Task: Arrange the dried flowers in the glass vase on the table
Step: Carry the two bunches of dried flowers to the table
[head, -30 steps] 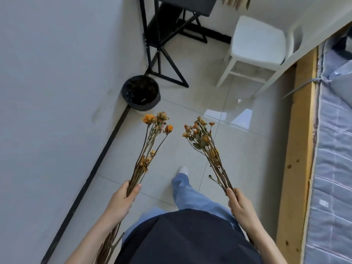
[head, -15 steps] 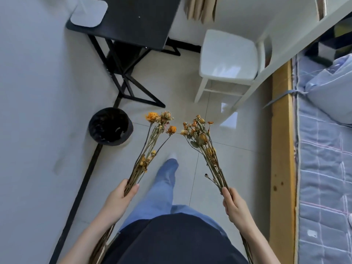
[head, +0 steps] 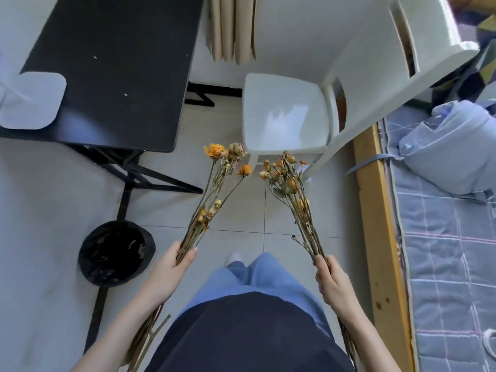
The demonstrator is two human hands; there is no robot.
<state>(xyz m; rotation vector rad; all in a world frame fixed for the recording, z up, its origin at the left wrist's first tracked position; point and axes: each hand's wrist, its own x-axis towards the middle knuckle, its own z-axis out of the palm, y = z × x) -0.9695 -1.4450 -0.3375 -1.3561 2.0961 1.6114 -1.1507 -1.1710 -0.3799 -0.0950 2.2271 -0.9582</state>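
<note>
My left hand (head: 171, 267) grips a bunch of dried orange flowers (head: 214, 183) by the stems, heads pointing forward and up. My right hand (head: 331, 280) grips a second, denser bunch of dried flowers (head: 288, 183) the same way. Both bunches hang over the tiled floor in front of me. The black table (head: 112, 63) stands ahead on the left. At its left edge lies a pale rounded object (head: 29, 100), partly cut off. No glass vase shows plainly.
A white chair (head: 284, 114) stands ahead to the right of the table. A black bin (head: 116, 253) sits on the floor by the left wall. A bed with a wooden frame (head: 375, 237) and a checked cover runs along the right. Beige curtains (head: 230, 28) hang behind.
I have walked forward: the table, chair and bin have come closer and lower in view. Both hands still hold their bunches the same way.
</note>
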